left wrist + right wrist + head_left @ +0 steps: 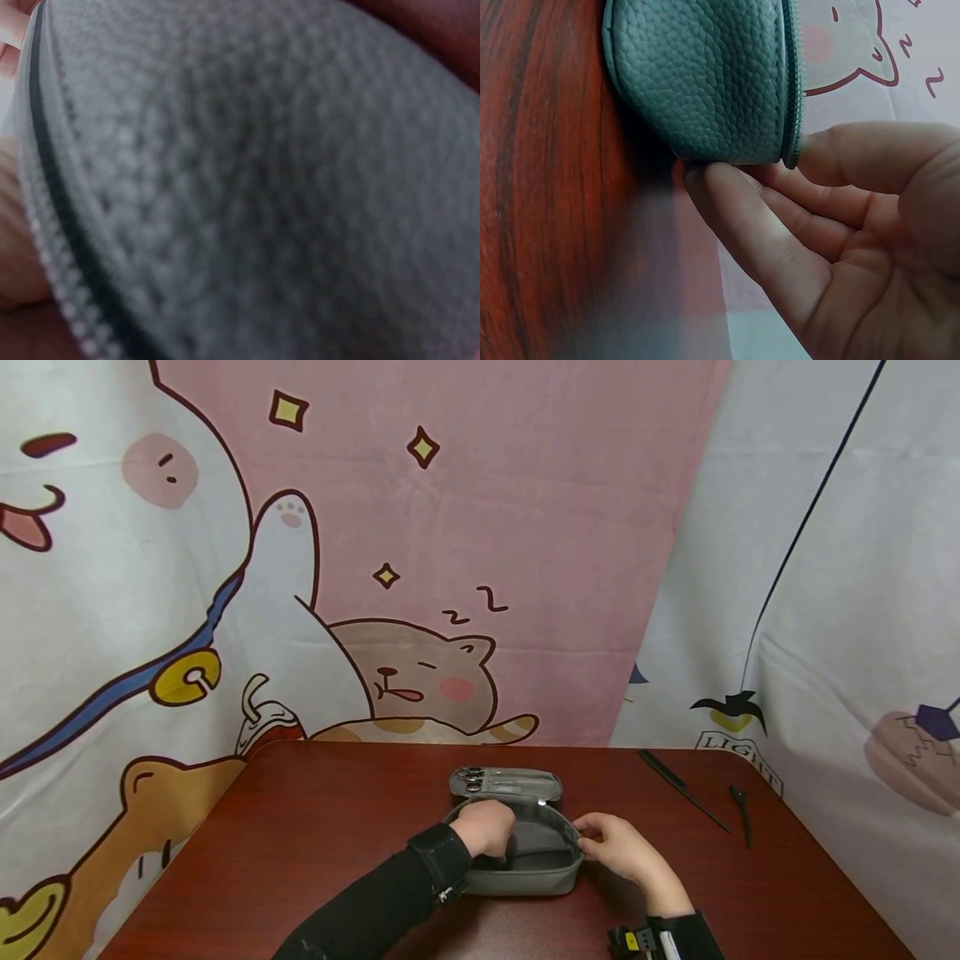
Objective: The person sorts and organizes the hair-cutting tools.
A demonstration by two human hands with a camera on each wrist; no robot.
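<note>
Where the gray case point(525, 882) sits: on the red-brown table point(322, 810), its open side up and one hand at each end; from my remote seat I look down into its gray inside.
Lid point(546, 788): folded back on the far side of the case, with small dark rounded pieces point(472, 778) at its left end, too small for me to name.
Left hand point(489, 828): lowered into the left part of the case; its fingers are hidden from me, so I cannot tell whether they are together, apart or clamped on something.
Zipper point(71, 247): curving down one side of my left wrist feed, beside the blurred, grained wall of the case.
Right hand point(622, 852): at the right end of the case, fingers clamped on it; close up, I see the thumb point(870, 150) at the zipper edge and a fingertip against the outer wall.
Long dark tool point(682, 788): on the table, right of the case and toward its far side, thin at the near end.
Short dark piece point(742, 815): farther right of the case, just beside the long tool.
Cartoon cloth point(570, 527): hanging behind the case, beyond the table.
</note>
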